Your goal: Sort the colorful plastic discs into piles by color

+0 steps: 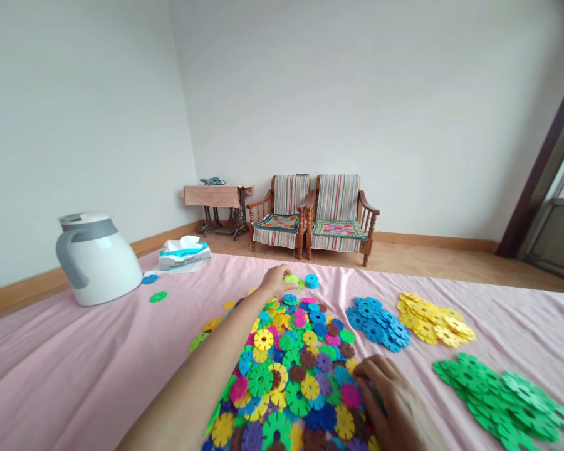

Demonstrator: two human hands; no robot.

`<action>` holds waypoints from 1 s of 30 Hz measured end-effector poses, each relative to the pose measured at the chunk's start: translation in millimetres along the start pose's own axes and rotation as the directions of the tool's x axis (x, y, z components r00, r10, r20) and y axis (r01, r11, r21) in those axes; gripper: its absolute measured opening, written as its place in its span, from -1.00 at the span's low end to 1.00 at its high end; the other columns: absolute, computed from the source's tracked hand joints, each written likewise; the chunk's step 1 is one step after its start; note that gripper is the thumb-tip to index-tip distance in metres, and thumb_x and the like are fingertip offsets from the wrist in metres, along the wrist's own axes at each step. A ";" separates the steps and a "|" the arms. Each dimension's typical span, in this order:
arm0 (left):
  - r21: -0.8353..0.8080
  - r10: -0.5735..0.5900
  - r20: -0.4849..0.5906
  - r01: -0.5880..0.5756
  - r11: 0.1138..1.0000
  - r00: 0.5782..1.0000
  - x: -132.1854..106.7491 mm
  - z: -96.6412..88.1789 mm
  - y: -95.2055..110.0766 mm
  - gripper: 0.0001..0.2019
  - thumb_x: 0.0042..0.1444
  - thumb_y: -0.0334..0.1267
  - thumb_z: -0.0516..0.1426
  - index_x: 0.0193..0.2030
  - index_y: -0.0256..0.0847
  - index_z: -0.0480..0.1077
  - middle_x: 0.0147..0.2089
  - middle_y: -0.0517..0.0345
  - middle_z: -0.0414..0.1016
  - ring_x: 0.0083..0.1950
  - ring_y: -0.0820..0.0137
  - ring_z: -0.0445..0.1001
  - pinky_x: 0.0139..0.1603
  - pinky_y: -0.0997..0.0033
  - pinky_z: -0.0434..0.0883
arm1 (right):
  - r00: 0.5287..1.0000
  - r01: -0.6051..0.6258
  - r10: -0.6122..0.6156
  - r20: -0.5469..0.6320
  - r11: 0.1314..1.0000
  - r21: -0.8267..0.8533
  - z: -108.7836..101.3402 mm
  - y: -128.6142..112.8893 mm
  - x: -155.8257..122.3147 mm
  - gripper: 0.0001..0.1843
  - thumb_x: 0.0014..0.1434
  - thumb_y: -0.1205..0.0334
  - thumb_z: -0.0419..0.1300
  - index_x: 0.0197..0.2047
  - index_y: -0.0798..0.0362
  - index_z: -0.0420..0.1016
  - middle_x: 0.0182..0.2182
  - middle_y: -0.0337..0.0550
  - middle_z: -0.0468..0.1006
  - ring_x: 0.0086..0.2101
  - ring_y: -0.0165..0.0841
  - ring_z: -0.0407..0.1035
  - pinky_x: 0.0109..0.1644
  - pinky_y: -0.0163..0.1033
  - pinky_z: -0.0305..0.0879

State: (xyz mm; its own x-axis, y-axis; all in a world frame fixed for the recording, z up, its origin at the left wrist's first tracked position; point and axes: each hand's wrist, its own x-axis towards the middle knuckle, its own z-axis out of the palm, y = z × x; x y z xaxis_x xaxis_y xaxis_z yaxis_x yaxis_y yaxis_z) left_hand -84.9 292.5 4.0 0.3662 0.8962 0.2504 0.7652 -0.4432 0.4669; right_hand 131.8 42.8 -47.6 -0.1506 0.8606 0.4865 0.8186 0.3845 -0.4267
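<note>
A heap of multicoloured slotted plastic discs [298,393], shaped like notched flowers, spreads over the pink cloth [160,363] in front of me. My left hand [276,282] reaches across to the heap's far end. Its fingers are closed at a lime-green disc [291,279], beside a small stack of light-blue discs [312,281]. My right hand [395,398] lies low over the heap's right edge with its fingers bent inward. A bit of green shows between thumb and fingers, but what they grip is mostly hidden.
Sorted piles of blue discs [376,324], yellow discs [435,319] and green discs [502,398] lie to the right. A white-grey jug [104,263] and a tissue box [184,253] stand left, near a loose green disc [158,297]. Two wooden armchairs [337,216] are beyond.
</note>
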 end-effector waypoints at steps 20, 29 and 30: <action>0.094 -0.006 0.108 -0.004 0.996 0.994 32.8 38.4 -7.4 -0.72 0.26 -0.20 0.12 0.05 -0.26 0.35 0.05 0.00 0.41 -0.03 0.26 0.46 -0.05 0.12 0.45 | 0.997 0.082 -0.082 -0.016 0.997 -0.013 8.4 17.0 2.1 -0.82 0.27 0.23 0.00 -0.28 -0.08 0.41 -0.36 -0.17 0.52 -0.35 -0.31 0.44 -0.26 -0.26 0.40; 0.089 0.085 0.184 -0.103 0.991 0.979 36.4 33.4 -1.9 -0.74 0.26 -0.21 0.12 0.04 -0.25 0.36 0.05 0.01 0.41 -0.02 0.25 0.45 -0.04 0.12 0.45 | 0.998 0.064 -0.063 0.007 0.997 -0.038 9.9 17.9 2.4 -0.81 0.29 0.23 -0.01 -0.27 -0.07 0.41 -0.34 -0.15 0.52 -0.33 -0.31 0.44 -0.25 -0.26 0.40; 0.090 0.090 0.187 -0.108 0.990 0.978 36.9 33.4 -1.4 -0.74 0.26 -0.21 0.12 0.04 -0.25 0.36 0.05 0.01 0.41 -0.02 0.25 0.45 -0.03 0.12 0.45 | 0.998 0.065 -0.065 0.004 0.997 -0.039 9.4 17.3 2.7 -0.82 0.28 0.24 -0.01 -0.28 -0.07 0.41 -0.35 -0.15 0.52 -0.33 -0.31 0.45 -0.25 -0.27 0.40</action>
State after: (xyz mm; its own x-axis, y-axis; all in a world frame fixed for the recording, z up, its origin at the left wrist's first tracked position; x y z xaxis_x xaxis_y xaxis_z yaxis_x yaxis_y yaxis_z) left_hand -54.8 326.9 -15.7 0.5258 0.8409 0.1282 0.7656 -0.5335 0.3594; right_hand 140.3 55.0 -60.8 -0.2055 0.8353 0.5100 0.8281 0.4261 -0.3643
